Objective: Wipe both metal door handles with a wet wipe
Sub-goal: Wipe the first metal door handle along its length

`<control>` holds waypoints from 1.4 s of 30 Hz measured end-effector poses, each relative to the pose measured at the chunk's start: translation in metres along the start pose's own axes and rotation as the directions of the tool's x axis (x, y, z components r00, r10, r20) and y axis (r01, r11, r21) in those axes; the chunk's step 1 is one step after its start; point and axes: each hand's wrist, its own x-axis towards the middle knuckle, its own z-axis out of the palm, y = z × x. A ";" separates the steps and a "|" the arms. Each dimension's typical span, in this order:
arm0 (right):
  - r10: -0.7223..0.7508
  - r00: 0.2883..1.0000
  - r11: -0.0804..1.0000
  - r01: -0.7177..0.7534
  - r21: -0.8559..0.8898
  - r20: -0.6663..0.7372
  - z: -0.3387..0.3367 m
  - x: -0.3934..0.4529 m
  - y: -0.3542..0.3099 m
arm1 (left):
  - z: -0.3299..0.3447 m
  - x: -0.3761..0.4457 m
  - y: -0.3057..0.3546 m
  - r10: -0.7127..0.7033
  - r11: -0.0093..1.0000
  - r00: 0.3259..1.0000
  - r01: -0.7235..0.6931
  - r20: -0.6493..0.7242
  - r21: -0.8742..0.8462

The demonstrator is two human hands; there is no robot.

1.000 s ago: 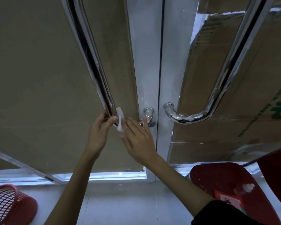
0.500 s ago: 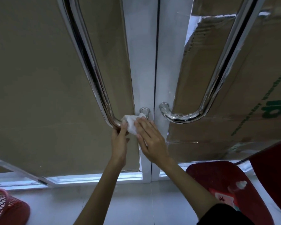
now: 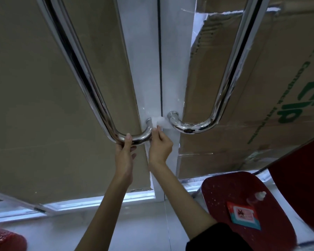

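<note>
Two long polished metal door handles hang on a double door. The left handle [image 3: 83, 75] curves at its bottom toward the middle frame, and the right handle [image 3: 225, 84] mirrors it. My left hand [image 3: 124, 156] grips the left handle's bottom bend, thumb over the bar. My right hand [image 3: 159, 145] pinches a white wet wipe [image 3: 159, 122] and presses it against the left handle's lower mounting end, beside the gap between the doors.
Cardboard sheets cover both glass panels. A red chair [image 3: 279, 205] at the lower right carries a wet wipe pack [image 3: 243, 215] and a small bottle [image 3: 257, 196]. A red mesh basket [image 3: 2, 240] sits on the floor at the lower left.
The wipe has travelled from the left handle's lower bar round the bend to its mounting end. My left hand shifted right along the bend and now grips it.
</note>
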 end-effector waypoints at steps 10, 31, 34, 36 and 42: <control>0.652 0.688 0.624 -0.725 0.290 0.318 -0.012 0.018 -0.027 | -0.005 0.003 0.000 0.000 0.999 0.999 -0.002 0.038 0.035; -0.468 0.498 0.184 0.863 -0.470 0.730 -0.023 0.035 -0.010 | -0.010 0.004 0.002 0.010 0.999 0.998 -0.013 0.068 0.048; -0.376 0.341 -0.001 0.930 -0.368 0.862 -0.033 0.035 -0.016 | -0.010 0.001 0.004 0.025 0.999 0.998 -0.027 0.065 0.039; -0.332 0.213 -0.041 0.970 -0.240 0.919 -0.040 0.038 -0.025 | -0.010 0.000 0.005 0.026 0.999 0.997 -0.028 0.072 0.033; -0.058 0.179 -0.325 0.927 -0.188 0.982 -0.021 0.054 -0.058 | -0.010 0.000 0.007 0.024 0.999 0.996 -0.026 0.084 0.028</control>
